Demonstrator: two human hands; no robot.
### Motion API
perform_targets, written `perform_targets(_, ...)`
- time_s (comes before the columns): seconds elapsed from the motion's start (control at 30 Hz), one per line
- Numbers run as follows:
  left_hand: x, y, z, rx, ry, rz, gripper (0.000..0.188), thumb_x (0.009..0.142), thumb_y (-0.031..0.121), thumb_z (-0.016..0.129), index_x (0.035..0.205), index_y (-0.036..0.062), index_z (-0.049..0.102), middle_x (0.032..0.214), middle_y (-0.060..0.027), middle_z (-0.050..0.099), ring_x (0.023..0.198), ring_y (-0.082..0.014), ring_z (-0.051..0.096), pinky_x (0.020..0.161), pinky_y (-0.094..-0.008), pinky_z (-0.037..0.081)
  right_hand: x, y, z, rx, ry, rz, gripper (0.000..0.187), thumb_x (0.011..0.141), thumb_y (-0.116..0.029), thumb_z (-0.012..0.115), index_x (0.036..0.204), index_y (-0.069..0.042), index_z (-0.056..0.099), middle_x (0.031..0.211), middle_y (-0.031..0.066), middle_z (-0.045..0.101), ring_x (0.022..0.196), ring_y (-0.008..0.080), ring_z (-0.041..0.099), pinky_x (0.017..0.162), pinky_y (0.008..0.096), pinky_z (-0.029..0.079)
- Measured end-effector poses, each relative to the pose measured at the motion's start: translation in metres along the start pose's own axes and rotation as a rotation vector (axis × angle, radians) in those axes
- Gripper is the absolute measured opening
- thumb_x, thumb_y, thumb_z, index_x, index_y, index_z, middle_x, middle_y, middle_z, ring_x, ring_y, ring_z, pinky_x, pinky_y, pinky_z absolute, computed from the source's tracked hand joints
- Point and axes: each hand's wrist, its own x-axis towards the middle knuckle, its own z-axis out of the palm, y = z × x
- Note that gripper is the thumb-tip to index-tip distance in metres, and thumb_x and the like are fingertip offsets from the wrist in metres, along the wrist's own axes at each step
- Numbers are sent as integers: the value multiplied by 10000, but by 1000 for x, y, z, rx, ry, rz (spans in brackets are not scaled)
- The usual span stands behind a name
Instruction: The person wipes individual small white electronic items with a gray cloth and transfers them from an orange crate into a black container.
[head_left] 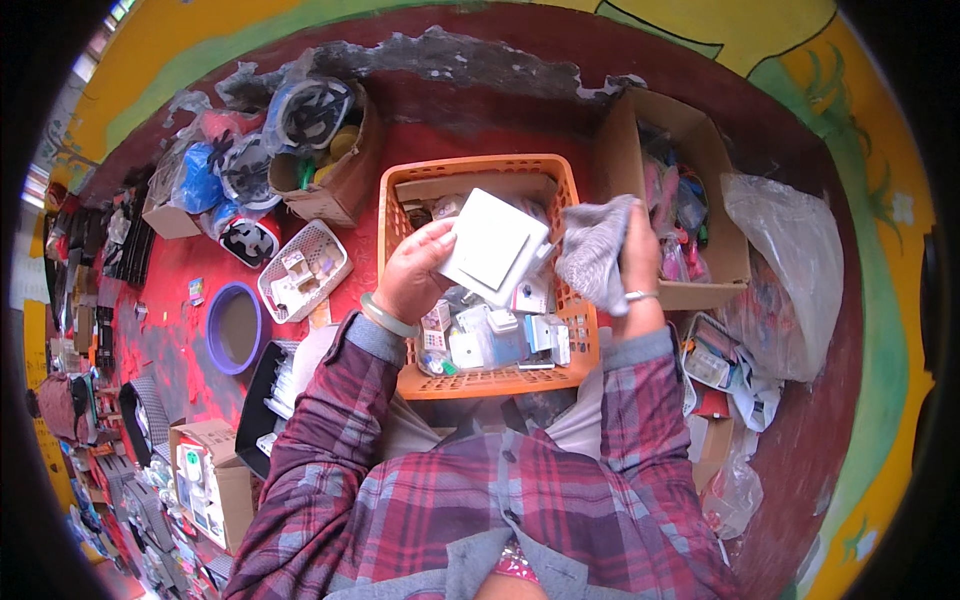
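Observation:
My left hand (416,268) is closed on the left edge of a white square wall switch (492,250), tilted, with a large flat rocker on its face. A grey cloth (594,252) hangs bunched in my right hand (641,262), just right of the switch; most of that hand's fingers are behind the cloth. Both hands are above an orange plastic basket (490,386). Inside it lie several boxed and bagged white electrical fittings (485,335), partly covered by the switch.
Right of the basket stands an open cardboard box (715,295) with pink items. To the left are a white plastic basket (330,285), a purple tub (215,335) and a black crate (250,425). Another cardboard box (335,205) holds wrapped goods by the wall.

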Motion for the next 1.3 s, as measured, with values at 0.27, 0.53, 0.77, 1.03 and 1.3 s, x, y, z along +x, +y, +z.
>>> perform_targets(0.27,10,-19,-3,161,86,-48,343,920,153,446,1217,-17,456,1126,-108,567,1022,-208,576,898,-370,465,-51,-12,24,-73,-590,-397,475,971,-373,299,1226,-37,517,1198,111,563,1180,237,477,1036,362,300)
perform_targets(0.53,9,-45,-2,140,52,-30,359,890,107,479,1238,24,453,1098,-64,570,961,-153,587,768,-304,517,-62,21,68,-1013,-376,-916,409,913,-352,422,1234,-118,518,1338,108,432,1281,276,338,1040,441,241)
perform_targets(0.77,6,-54,-1,174,-24,-62,385,905,133,493,1251,-23,429,1141,-84,563,1030,-168,558,898,-320,441,-32,40,51,-527,-200,-244,394,926,-346,446,929,15,603,728,138,609,656,225,572,614,367,448)
perform_targets(1.03,8,-20,4,-59,31,50,373,936,180,434,1250,-18,400,1174,-118,541,1074,-219,550,908,-376,459,-19,22,31,775,-335,334,394,941,-362,384,1068,-40,572,1032,120,612,934,263,598,797,420,506)
perform_targets(1.3,13,-65,6,232,117,228,309,899,70,466,1191,7,388,1088,-75,527,974,-127,527,851,-271,443,-62,30,73,141,-469,-7,737,866,-269,608,1420,-49,176,1259,90,449,1128,172,453,962,284,356)
